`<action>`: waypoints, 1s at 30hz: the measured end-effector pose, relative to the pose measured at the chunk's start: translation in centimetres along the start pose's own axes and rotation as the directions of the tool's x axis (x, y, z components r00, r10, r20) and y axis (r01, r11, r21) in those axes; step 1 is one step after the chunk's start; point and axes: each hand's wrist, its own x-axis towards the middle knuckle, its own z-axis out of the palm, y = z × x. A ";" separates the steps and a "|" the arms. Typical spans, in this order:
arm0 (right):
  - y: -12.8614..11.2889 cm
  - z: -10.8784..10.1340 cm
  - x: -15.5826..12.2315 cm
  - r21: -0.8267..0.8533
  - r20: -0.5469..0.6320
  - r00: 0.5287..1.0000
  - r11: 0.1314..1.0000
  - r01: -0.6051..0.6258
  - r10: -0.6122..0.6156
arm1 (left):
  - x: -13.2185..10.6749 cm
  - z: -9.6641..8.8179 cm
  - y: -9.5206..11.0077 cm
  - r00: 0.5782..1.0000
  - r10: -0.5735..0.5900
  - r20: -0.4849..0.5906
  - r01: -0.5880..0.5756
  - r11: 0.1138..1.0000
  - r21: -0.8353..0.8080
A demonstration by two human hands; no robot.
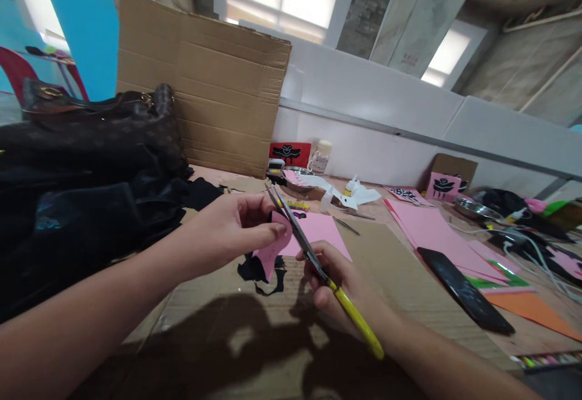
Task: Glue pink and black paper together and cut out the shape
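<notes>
Between the thumb and fingers of my left hand (236, 227) is a small piece of pink paper (271, 248), with a dark edge at its top. My right hand (339, 285) grips a pair of scissors (305, 243) with yellow handles. Their blades point up and away to the left, slightly apart, beside the pink piece; whether they touch it I cannot tell. Under my hands, black paper scraps (268, 279) lie on a cardboard sheet (218, 333). Just behind is a pink sheet (322, 233) with a small black cut-out on it.
A brown handbag (100, 127) and black cloth fill the left side, before an upright cardboard panel (200, 85). Glue bottles (350, 186), tweezers (346, 225) and a metal bowl (297, 186) sit at the back. To the right lie pink sheets (436, 236), a phone (464, 291) and cables.
</notes>
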 end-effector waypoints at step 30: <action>-0.6 0.0 0.1 0.011 -0.060 0.997 0.999 -0.040 0.040 | -0.2 -0.1 0.3 1.000 -0.010 -0.015 0.011 0.998 0.067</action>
